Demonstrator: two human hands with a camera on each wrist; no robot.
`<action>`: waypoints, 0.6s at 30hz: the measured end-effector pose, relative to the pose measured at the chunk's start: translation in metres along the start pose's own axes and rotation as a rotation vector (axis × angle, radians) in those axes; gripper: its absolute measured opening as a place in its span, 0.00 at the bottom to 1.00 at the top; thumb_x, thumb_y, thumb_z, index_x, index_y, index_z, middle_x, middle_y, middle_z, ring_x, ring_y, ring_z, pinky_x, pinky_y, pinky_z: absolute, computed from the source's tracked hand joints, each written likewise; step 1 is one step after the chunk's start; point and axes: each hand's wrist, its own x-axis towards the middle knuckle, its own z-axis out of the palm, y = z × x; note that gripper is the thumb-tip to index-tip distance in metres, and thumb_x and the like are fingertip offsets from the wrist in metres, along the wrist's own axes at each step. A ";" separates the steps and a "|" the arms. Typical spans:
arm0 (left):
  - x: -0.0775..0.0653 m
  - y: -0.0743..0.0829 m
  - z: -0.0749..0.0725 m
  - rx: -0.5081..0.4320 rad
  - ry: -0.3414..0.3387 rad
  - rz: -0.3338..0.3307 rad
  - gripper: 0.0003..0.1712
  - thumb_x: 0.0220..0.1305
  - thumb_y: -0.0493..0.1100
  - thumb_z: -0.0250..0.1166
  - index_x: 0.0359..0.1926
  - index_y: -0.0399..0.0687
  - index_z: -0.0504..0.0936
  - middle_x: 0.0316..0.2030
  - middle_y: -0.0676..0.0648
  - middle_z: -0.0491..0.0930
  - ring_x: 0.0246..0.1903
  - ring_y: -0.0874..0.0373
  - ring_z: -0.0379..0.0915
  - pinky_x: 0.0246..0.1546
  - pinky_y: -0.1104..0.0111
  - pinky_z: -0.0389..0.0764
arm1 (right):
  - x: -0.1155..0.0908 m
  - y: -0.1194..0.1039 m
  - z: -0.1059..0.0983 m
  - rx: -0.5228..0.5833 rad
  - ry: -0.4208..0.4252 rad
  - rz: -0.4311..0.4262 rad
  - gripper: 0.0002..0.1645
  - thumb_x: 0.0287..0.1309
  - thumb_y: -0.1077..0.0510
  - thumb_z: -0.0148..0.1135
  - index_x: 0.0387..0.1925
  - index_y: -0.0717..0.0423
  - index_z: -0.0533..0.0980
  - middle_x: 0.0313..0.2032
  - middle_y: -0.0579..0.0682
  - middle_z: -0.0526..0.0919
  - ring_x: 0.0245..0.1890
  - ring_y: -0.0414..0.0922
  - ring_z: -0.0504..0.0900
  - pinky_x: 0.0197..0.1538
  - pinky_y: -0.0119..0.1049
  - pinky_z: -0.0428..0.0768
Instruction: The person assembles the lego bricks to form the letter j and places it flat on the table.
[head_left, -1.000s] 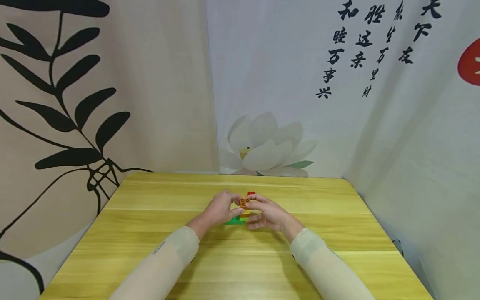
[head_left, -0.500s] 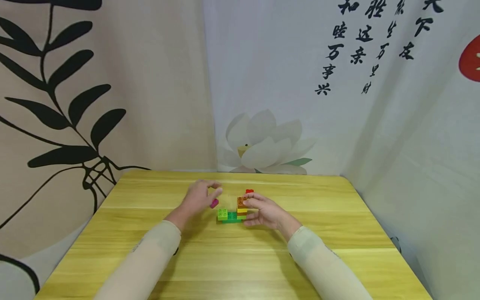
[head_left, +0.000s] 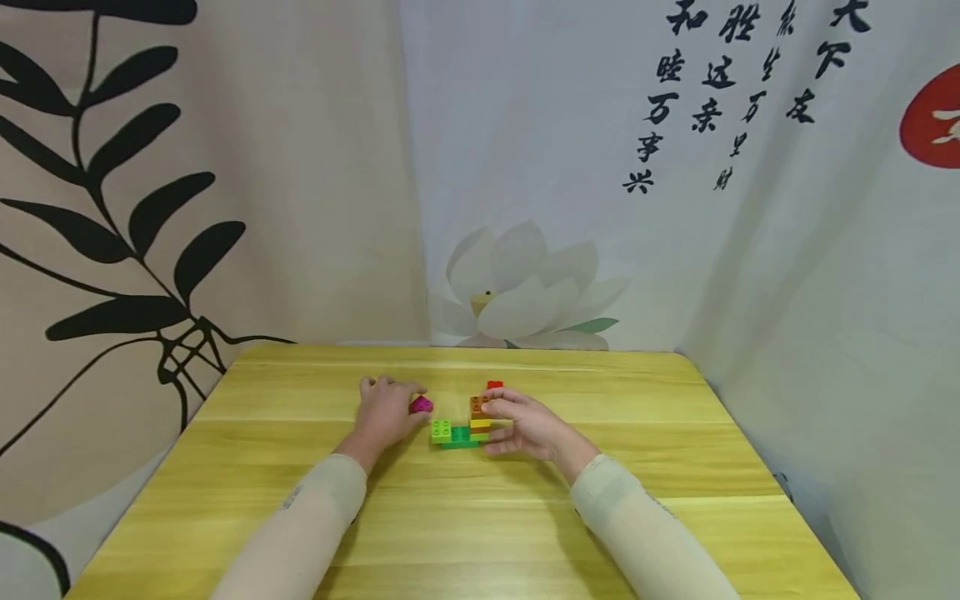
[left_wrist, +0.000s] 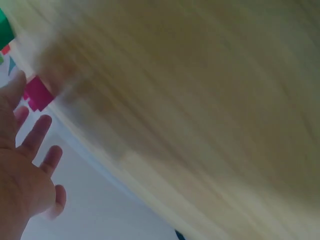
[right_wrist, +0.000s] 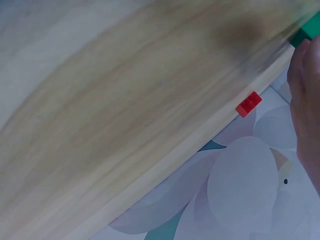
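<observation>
In the head view my left hand (head_left: pixel 382 414) is beside a small magenta brick (head_left: pixel 422 404), thumb and forefinger spread to either side of it. The left wrist view shows the magenta brick (left_wrist: pixel 38 94) just past the fingertips, with the other fingers loosely extended. My right hand (head_left: pixel 531 425) holds the right end of a toy-brick build (head_left: pixel 460 435): a green base, a lime brick at its left end, and a stack of orange, yellow and lime bricks at its right. Some of that stack is hidden behind the fingers.
A red brick (head_left: pixel 495 385) lies behind the right hand, near the far edge of the wooden table (head_left: pixel 480 533). In the right wrist view the red brick (right_wrist: pixel 248 104) is close to that edge. A printed cloth backdrop (head_left: pixel 337 167) hangs behind the table.
My left hand has left the build and moved left to the magenta brick, uncovering the lime brick on the base. The right hand stays at the stack.
</observation>
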 end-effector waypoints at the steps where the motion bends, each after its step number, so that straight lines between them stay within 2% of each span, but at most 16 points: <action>1: 0.001 0.002 0.003 0.007 0.008 -0.012 0.26 0.64 0.55 0.78 0.61 0.53 0.88 0.54 0.43 0.90 0.62 0.35 0.75 0.69 0.35 0.57 | 0.000 0.000 0.000 -0.002 0.000 -0.001 0.28 0.76 0.49 0.63 0.71 0.51 0.69 0.65 0.59 0.75 0.63 0.69 0.81 0.62 0.61 0.85; 4: 0.003 0.003 0.008 0.020 0.020 -0.039 0.25 0.65 0.52 0.78 0.60 0.50 0.87 0.54 0.41 0.90 0.60 0.37 0.77 0.67 0.37 0.61 | -0.001 -0.001 0.000 -0.003 0.001 0.001 0.29 0.76 0.50 0.63 0.71 0.51 0.69 0.66 0.59 0.75 0.63 0.69 0.81 0.62 0.60 0.85; 7: 0.003 0.002 0.009 -0.040 0.017 -0.077 0.25 0.66 0.50 0.77 0.61 0.47 0.86 0.53 0.41 0.90 0.57 0.39 0.79 0.64 0.40 0.63 | -0.001 0.000 0.000 0.003 0.005 0.007 0.28 0.76 0.50 0.63 0.71 0.51 0.69 0.66 0.59 0.75 0.63 0.69 0.80 0.61 0.60 0.85; 10: 0.005 0.009 0.001 -0.216 0.008 -0.083 0.22 0.68 0.48 0.76 0.59 0.45 0.86 0.52 0.43 0.90 0.57 0.40 0.80 0.65 0.44 0.69 | 0.000 0.000 -0.001 0.011 0.010 0.010 0.28 0.76 0.50 0.63 0.71 0.51 0.69 0.66 0.59 0.75 0.64 0.70 0.79 0.62 0.60 0.85; 14: 0.010 0.036 -0.023 -0.516 -0.041 -0.042 0.20 0.70 0.45 0.75 0.60 0.47 0.85 0.52 0.46 0.89 0.55 0.46 0.82 0.61 0.52 0.83 | 0.001 0.001 -0.003 0.009 0.005 0.008 0.27 0.76 0.50 0.63 0.70 0.51 0.70 0.65 0.58 0.76 0.62 0.68 0.80 0.62 0.60 0.85; 16: 0.009 0.052 -0.033 -0.616 -0.076 -0.019 0.21 0.70 0.44 0.74 0.61 0.48 0.85 0.53 0.46 0.89 0.53 0.49 0.83 0.57 0.55 0.86 | 0.001 0.001 -0.003 0.004 -0.004 0.005 0.26 0.76 0.49 0.63 0.69 0.51 0.71 0.64 0.58 0.77 0.62 0.68 0.81 0.62 0.59 0.85; 18: 0.007 0.066 -0.039 -0.672 -0.102 -0.006 0.20 0.70 0.43 0.74 0.61 0.49 0.85 0.51 0.48 0.89 0.52 0.52 0.84 0.55 0.58 0.87 | 0.002 0.001 -0.003 0.003 -0.015 0.005 0.25 0.76 0.49 0.64 0.67 0.51 0.72 0.64 0.57 0.77 0.62 0.67 0.80 0.63 0.59 0.85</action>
